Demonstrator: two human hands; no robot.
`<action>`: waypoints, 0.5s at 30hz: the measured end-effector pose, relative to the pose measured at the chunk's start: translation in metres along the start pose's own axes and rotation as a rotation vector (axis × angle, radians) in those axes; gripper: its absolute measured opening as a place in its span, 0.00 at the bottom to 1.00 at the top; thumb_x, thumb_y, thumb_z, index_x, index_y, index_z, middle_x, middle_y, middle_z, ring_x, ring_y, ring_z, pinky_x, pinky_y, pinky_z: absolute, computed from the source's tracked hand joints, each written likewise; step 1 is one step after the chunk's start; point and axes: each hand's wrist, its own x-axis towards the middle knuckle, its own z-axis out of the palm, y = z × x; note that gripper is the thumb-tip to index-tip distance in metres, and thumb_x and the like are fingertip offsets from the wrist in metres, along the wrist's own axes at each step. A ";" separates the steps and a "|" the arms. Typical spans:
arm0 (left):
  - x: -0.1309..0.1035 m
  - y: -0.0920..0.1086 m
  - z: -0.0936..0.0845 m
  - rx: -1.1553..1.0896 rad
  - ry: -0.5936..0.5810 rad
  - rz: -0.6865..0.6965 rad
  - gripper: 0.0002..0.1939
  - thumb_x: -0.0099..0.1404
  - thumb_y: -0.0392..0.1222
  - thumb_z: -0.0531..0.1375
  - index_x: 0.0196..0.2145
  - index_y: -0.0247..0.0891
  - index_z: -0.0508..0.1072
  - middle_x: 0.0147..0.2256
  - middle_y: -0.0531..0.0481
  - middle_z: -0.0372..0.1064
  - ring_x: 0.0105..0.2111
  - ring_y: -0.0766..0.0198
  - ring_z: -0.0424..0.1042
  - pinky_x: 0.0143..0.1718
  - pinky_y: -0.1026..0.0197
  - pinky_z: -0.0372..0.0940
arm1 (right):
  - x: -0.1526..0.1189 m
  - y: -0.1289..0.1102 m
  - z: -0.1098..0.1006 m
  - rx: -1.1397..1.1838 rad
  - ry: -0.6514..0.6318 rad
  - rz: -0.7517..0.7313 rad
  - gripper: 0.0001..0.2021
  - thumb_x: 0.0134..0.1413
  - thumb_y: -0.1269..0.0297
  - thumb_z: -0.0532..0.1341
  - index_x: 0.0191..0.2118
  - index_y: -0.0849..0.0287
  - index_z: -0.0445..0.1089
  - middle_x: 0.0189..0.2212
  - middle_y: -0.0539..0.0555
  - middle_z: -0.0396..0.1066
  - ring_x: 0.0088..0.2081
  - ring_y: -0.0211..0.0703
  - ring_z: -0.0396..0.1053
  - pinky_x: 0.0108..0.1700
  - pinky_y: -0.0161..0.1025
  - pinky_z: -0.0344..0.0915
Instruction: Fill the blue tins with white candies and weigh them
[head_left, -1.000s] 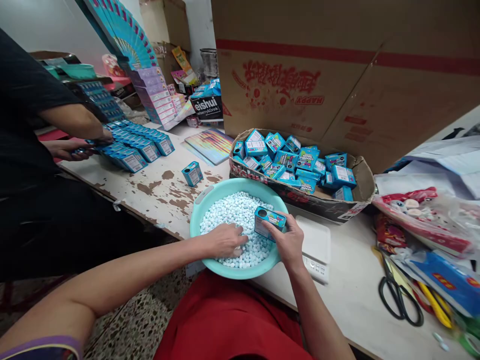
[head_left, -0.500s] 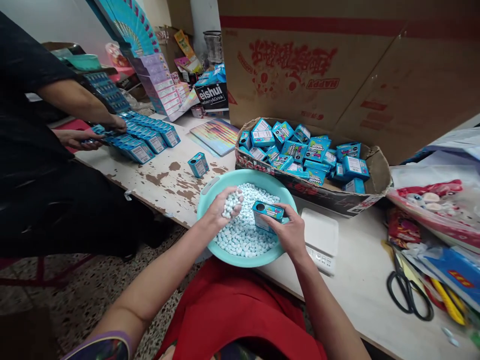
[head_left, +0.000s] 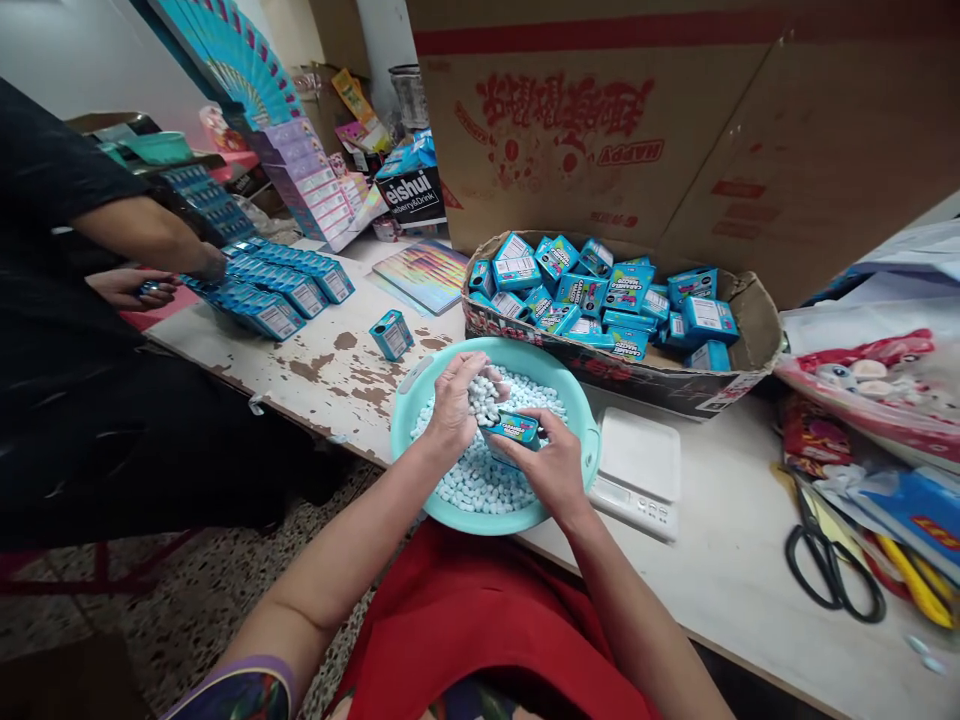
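A pale turquoise basin (head_left: pixel 450 518) full of small light-blue candies (head_left: pixel 480 487) stands at the table's front edge. Over it, my left hand (head_left: pixel 455 400) is cupped round a heap of the candies, tilted against the end of a small blue candy box (head_left: pixel 516 428). My right hand (head_left: pixel 556 465) grips that box by its sides, with the printed top facing up. The candies in my left palm hide the hole at the box's left end. Another blue box (head_left: pixel 391 335) stands alone on the table, left of the basin.
A cut-down carton (head_left: pixel 742 375) behind the basin holds many blue boxes. A white scale (head_left: pixel 641 455) lies right of the basin, with black scissors (head_left: pixel 832 565) farther right. At left, a co-worker's hand (head_left: pixel 206 262) reaches over rows of blue boxes (head_left: pixel 277 310).
My left hand has turned and moved right, bringing its candies to the box. My right hand has shifted the box left to meet it. The co-worker's hands have moved slightly left.
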 end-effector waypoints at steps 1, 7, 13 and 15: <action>0.001 -0.001 0.000 0.020 -0.016 0.005 0.15 0.54 0.49 0.65 0.32 0.38 0.66 0.23 0.56 0.68 0.21 0.67 0.71 0.26 0.64 0.68 | 0.000 0.000 0.000 0.000 -0.002 0.004 0.19 0.42 0.52 0.70 0.39 0.55 0.72 0.38 0.53 0.76 0.40 0.48 0.72 0.44 0.43 0.66; 0.001 -0.002 0.003 0.135 -0.035 -0.010 0.19 0.53 0.50 0.67 0.35 0.39 0.64 0.25 0.56 0.70 0.22 0.66 0.73 0.23 0.66 0.67 | -0.001 0.001 -0.001 -0.038 -0.001 -0.025 0.18 0.43 0.52 0.70 0.39 0.55 0.71 0.36 0.52 0.75 0.40 0.48 0.72 0.44 0.43 0.66; -0.001 0.000 0.006 0.156 -0.044 0.028 0.19 0.55 0.54 0.65 0.27 0.37 0.64 0.23 0.56 0.67 0.21 0.68 0.71 0.24 0.66 0.66 | -0.001 0.002 -0.001 -0.061 0.004 -0.092 0.17 0.44 0.52 0.69 0.39 0.55 0.71 0.37 0.53 0.75 0.41 0.49 0.71 0.45 0.44 0.65; -0.003 0.000 0.006 0.142 -0.045 0.021 0.19 0.56 0.54 0.64 0.24 0.37 0.63 0.21 0.56 0.65 0.20 0.67 0.71 0.23 0.66 0.65 | -0.001 0.002 0.000 -0.058 0.021 -0.086 0.17 0.44 0.53 0.70 0.39 0.55 0.71 0.36 0.53 0.75 0.40 0.48 0.72 0.45 0.44 0.66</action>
